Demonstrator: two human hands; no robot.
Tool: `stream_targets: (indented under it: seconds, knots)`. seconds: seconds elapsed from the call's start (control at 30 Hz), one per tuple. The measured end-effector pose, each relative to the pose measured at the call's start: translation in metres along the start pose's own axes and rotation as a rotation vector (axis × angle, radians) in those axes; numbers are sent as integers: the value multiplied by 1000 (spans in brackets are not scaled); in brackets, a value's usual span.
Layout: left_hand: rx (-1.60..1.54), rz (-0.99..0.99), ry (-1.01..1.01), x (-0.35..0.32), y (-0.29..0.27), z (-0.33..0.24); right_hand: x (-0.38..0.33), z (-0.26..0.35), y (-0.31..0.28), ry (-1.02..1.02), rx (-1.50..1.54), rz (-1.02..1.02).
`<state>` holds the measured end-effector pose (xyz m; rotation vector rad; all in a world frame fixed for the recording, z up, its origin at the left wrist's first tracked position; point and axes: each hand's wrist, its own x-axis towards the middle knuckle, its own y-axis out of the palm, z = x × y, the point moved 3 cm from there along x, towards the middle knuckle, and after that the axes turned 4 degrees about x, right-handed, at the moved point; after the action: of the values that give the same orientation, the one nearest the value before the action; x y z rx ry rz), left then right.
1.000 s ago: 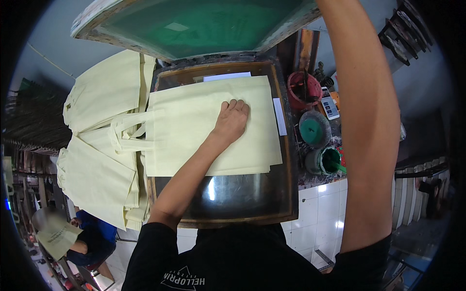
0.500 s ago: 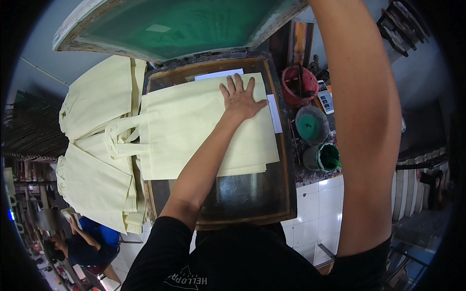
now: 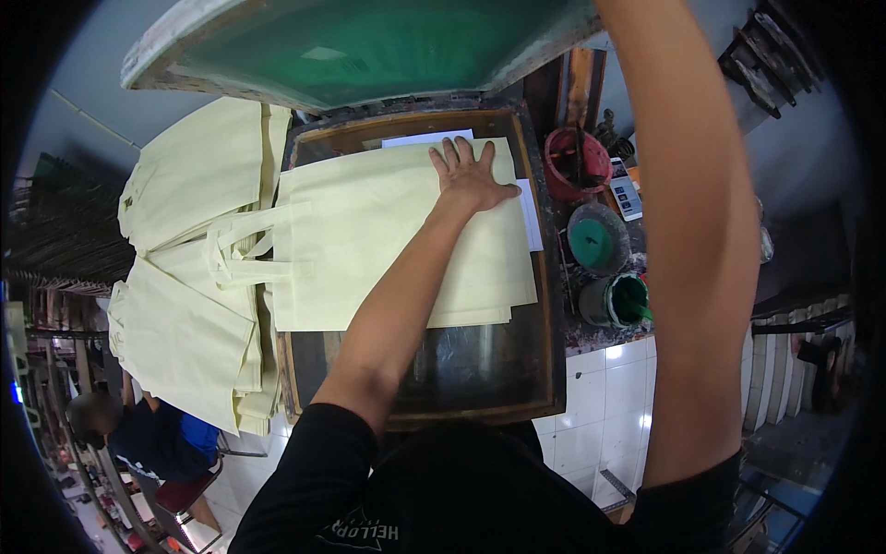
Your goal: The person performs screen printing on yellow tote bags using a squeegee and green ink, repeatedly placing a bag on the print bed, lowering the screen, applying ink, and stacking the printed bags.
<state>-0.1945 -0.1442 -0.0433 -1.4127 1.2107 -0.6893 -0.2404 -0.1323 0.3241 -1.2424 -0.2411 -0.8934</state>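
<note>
Cream cotton is what fills the head view: a pale tote bag (image 3: 388,231) lies flat on the dark, wood-framed printing bench (image 3: 461,369), its handles trailing off the left edge toward a stack of more cream bags (image 3: 185,277) piled just beside the frame. The left hand (image 3: 469,175) presses palm-down on the upper right part of the bag, fingers (image 3: 452,152) spread apart and flat on the cloth, clamped on nothing; its forearm runs up from the lower edge across the bag. Under the bag's far and right edges a white sheet of paper (image 3: 528,217) shows. Above the bench a green mesh screen (image 3: 369,42) in a pale frame stands tilted up, clear of the bag. The right arm (image 3: 692,231) reaches up past the screen's right corner and the right hand is out of the picture, so I cannot tell how its fingers stand. Right of the bench sit a red pot (image 3: 577,162), a round lid smeared green (image 3: 595,240) and a tub of green ink (image 3: 626,300), close together, with a small calculator (image 3: 626,192) near the red pot. At lower left another person in blue (image 3: 152,434) sits on the tiled floor (image 3: 600,406).
</note>
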Motion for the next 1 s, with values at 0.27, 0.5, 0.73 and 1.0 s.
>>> stream_targets:
  seconds: [0.27, 0.5, 0.73, 1.0]
  knots:
    - [-1406, -482, 361, -201, -77, 65, -129, 7, 50, -105, 12, 56]
    - [-1678, -36, -111, -312, 66, 102, -301, 0, 151, -146, 112, 273]
    - [-1609, 68, -216, -315, 80, 103, -291, -8, 165, 2, 151, 467]
    - [-1608, 83, -264, -315, 85, 104, -325, 20, 145, -8, 122, 621]
